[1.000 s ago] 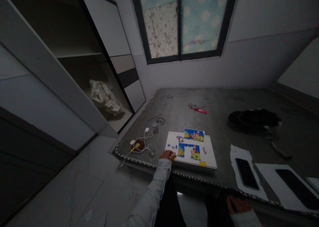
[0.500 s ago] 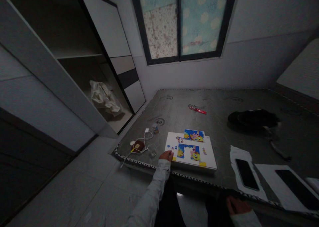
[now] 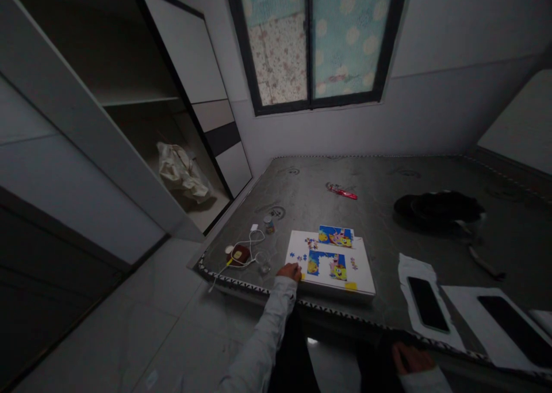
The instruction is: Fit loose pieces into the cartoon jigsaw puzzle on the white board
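Note:
My left hand (image 3: pixel 290 271) rests at the near left corner of a white board (image 3: pixel 362 272) that lies on a grey mattress (image 3: pixel 388 209). Its fingers are curled over small loose puzzle pieces (image 3: pixel 298 258); what they hold is too small to tell. A partly built cartoon jigsaw (image 3: pixel 328 263) sits on the board, with a reference picture (image 3: pixel 336 235) at its far edge. My right hand (image 3: pixel 409 358) is below the mattress's near edge, fingers curled, with its contents hidden.
Left of the board lie a brown round object with a white cable (image 3: pixel 240 254), a clear cup (image 3: pixel 263 262) and a small can (image 3: pixel 269 224). Two dark phones (image 3: pixel 426 304) (image 3: pixel 509 321) lie on white sheets at right. Black clothing (image 3: pixel 440 206) and a red wrapper (image 3: pixel 342 192) lie farther back.
The view has shifted slightly downward. My left hand stays at the board's near left corner with hardly any movement; the right hand stays low.

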A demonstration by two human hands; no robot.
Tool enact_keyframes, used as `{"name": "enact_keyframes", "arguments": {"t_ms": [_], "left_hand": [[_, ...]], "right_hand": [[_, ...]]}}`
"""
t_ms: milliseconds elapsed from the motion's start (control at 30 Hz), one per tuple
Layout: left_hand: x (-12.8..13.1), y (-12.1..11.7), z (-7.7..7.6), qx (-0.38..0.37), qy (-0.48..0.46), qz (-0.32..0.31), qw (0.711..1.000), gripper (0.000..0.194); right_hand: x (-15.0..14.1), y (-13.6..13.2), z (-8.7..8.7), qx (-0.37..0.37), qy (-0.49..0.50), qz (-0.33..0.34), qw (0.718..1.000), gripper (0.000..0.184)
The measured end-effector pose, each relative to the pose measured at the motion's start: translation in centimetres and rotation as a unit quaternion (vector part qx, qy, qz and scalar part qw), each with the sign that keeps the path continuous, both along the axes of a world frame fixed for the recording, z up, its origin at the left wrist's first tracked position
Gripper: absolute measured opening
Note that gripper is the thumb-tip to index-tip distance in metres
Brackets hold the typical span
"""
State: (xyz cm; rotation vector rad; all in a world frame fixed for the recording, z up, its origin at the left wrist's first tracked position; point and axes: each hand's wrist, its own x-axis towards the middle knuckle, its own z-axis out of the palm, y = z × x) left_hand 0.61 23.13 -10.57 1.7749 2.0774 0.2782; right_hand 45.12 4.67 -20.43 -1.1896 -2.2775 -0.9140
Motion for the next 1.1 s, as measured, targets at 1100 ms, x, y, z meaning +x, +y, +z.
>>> {"name": "enact_keyframes", "arguments": {"t_ms": [1100], "left_hand": [[1.0,-0.9,2.1,-0.032,0.016,0.028,0.999,0.037]], "right_hand": [[-0.3,0.1,0.6,0.012,0.036,-0.002,0.999,0.037]]}}
